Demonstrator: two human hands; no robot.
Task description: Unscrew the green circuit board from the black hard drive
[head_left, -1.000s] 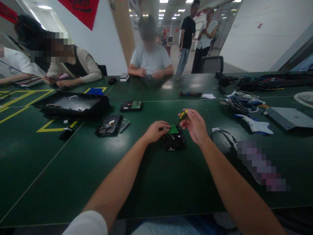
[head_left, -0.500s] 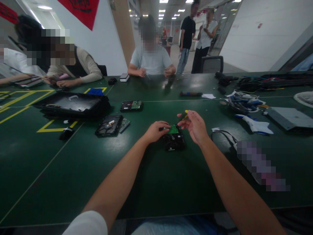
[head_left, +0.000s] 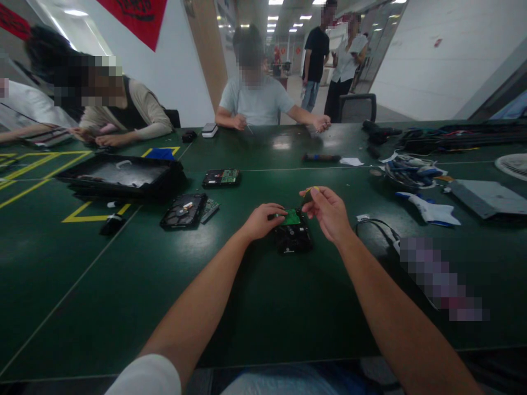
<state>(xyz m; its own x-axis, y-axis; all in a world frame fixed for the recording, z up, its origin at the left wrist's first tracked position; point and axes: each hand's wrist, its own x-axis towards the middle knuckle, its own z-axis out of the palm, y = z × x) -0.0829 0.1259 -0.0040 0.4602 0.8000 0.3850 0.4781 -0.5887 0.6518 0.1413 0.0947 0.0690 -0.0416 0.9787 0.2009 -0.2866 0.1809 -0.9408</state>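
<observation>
A black hard drive point(head_left: 293, 237) with a green circuit board point(head_left: 292, 216) facing up lies flat on the table in front of me. My left hand point(head_left: 264, 220) grips its left side, thumb and fingers near the board's edge. Just right of and above the drive, my right hand point(head_left: 326, 213) pinches a small screwdriver point(head_left: 313, 190) with a yellow and dark handle. Most of this tool is hidden by the fingers, and I cannot tell whether its tip touches the drive.
Left of my hands lie a second hard drive point(head_left: 183, 210), a loose circuit board point(head_left: 210, 210) and another drive point(head_left: 221, 178). A black tray point(head_left: 127, 173) stands farther left. At right are a cable bundle point(head_left: 414, 173), a glove point(head_left: 430, 208) and a metal box point(head_left: 489, 197). Co-workers sit opposite.
My right hand has turned slightly, and less of the screwdriver's handle shows. My left hand and the hard drive stay put. The person opposite has stretched one arm out toward the right.
</observation>
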